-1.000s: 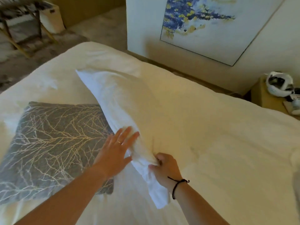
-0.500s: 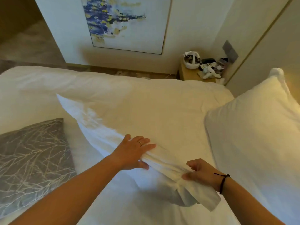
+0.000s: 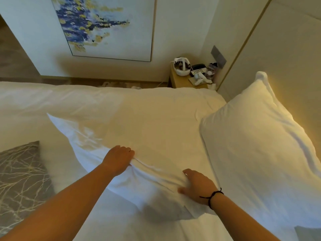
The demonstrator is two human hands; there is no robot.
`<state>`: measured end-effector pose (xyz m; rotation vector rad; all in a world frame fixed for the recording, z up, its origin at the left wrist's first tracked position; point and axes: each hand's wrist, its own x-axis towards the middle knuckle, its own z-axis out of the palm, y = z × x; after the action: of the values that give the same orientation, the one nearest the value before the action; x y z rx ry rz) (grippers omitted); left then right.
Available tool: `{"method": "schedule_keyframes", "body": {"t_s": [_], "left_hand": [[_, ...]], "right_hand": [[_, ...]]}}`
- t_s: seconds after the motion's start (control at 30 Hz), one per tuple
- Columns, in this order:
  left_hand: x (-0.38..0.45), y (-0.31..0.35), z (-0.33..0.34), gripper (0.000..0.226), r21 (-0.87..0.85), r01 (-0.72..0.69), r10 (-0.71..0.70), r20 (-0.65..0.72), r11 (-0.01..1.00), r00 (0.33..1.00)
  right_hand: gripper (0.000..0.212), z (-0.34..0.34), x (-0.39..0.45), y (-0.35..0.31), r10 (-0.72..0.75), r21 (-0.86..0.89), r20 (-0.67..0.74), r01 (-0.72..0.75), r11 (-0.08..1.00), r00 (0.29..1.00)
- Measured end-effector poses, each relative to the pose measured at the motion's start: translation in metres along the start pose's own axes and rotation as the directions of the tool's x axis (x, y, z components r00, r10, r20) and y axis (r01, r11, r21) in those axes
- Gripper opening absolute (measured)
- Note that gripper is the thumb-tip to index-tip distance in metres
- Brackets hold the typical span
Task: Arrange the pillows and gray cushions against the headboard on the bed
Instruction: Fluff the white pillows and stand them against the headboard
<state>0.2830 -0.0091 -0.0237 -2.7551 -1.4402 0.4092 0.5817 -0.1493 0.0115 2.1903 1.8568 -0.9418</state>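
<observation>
White bed (image 3: 107,101) fills most of the frame, sheet lightly creased. Wall at 12 o'clock carries a blue-and-yellow painting (image 3: 104,26). Wooden nightstand (image 3: 180,80) at 1 o'clock, cluttered: white headset (image 3: 181,68), remote (image 3: 198,71), small items too small to tell. Grey switch plate (image 3: 218,57) on the wall just above it. Pale headboard (image 3: 284,63) panel runs along the right side, 2 to 3 o'clock.

Pillow (image 3: 139,136) lies across bed centre, long edge running 10 to 5 o'clock. Second pillow (image 3: 257,145) at 3 o'clock, propped tilted against the headboard. Cushion (image 3: 20,176), grey with pale branch pattern, flat at 8 o'clock, well apart from the headboard. Grey corner at 5 o'clock, cut off, can't tell what.

Left hand (image 3: 119,158) curled over the pillow's near edge, fingers tucked into the fabric fold, gripping it. Right hand (image 3: 197,186) half spread, thumb and fingers pinching the pillow's corner seam, palm on the fabric; black cord (image 3: 212,197) on the wrist.
</observation>
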Motion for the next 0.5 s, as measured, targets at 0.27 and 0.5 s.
{"method": "schedule_keyframes", "body": {"t_s": [0.27, 0.5], "left_hand": [[-0.006, -0.001, 0.000, 0.029, 0.035, -0.142, 0.139, 0.074, 0.989, 0.987], [-0.002, 0.000, -0.059, 0.013, -0.132, -0.127, 0.142, 0.114, 0.983, 0.983]], "right_hand": [[0.059, 0.035, 0.012, -0.046, -0.013, -0.190, -0.080, -0.002, 0.982, 0.997], [0.009, -0.008, 0.014, -0.039, -0.086, -0.243, -0.229, 0.028, 0.969, 0.970]]}}
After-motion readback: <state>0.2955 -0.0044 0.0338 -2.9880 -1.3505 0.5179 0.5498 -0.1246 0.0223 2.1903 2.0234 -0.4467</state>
